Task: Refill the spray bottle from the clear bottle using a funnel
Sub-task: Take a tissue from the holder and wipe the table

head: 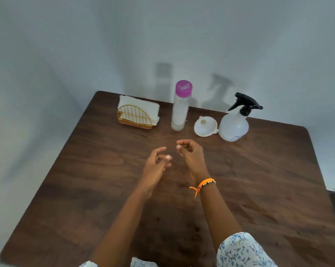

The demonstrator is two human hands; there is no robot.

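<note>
A tall clear bottle (179, 110) with a purple cap stands upright at the back of the brown table (85, 189). To its right a white funnel (205, 126) lies wide end down, its spout pointing up. Beside the funnel stands a translucent spray bottle (234, 125) with a black trigger head screwed on. My left hand (156, 164) and my right hand (190, 153) hover above the table's middle, in front of the clear bottle. Both hold nothing, fingers loosely curled and apart. An orange bracelet circles my right wrist.
A gold wire napkin holder (134, 117) with white napkins stands at the back left of the table. A pale wall rises right behind the table. The table's right edge runs near the spray bottle.
</note>
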